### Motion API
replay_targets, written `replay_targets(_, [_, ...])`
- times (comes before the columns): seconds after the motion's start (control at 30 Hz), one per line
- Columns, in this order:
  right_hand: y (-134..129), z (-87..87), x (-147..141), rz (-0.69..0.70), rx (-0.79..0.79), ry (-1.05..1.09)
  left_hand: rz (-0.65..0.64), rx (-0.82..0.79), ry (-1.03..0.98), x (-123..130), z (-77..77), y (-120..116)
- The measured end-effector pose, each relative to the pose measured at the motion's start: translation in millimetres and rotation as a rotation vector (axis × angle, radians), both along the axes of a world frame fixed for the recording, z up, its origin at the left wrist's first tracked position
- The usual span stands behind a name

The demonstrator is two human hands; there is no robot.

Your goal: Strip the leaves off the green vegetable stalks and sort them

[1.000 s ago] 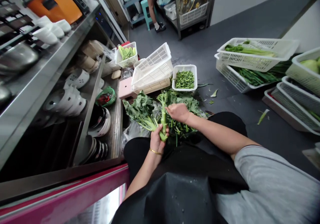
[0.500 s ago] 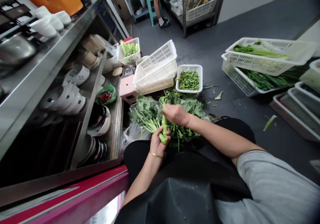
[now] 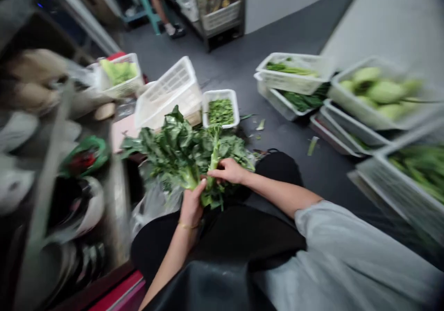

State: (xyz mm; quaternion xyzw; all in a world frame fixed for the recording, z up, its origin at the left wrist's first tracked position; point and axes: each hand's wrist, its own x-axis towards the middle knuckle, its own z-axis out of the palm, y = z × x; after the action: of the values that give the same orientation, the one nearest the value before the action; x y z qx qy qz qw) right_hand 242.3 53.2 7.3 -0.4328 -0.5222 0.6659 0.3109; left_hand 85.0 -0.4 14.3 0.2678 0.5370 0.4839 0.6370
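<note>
My left hand (image 3: 192,204) is closed round the base of a bunch of leafy greens (image 3: 173,149), whose broad dark leaves fan out away from me. Close beside it, my right hand (image 3: 231,171) pinches a thick pale green stalk (image 3: 215,151), which stands roughly upright with small leaves at its tip. The lower end of that stalk is partly hidden by my fingers. More loose greens (image 3: 239,147) lie beneath and behind both hands. Just beyond them stands a white basket (image 3: 236,117) of cut green pieces (image 3: 220,111).
Tilted empty white baskets (image 3: 166,94) rest by a pink stool (image 3: 121,131). Stacked vegetable baskets (image 3: 294,83) and a crate of pale green gourds (image 3: 386,91) stand right. At left is a blurred metal shelf (image 3: 118,209) with bowls. Another person's leg (image 3: 157,1) shows at the back.
My view has swung right, bringing the gourds into sight. The leafy bunch in my left hand has risen and spread; my right hand has lowered, and its stalk now stands apart from the bunch.
</note>
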Motion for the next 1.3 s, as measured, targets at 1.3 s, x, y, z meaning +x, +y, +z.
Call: replay_targets(1.3, [-31,14.7,-51,0.167,-0.034,-0.185,0.52,0.196,-0.113,-83,-12.1,6])
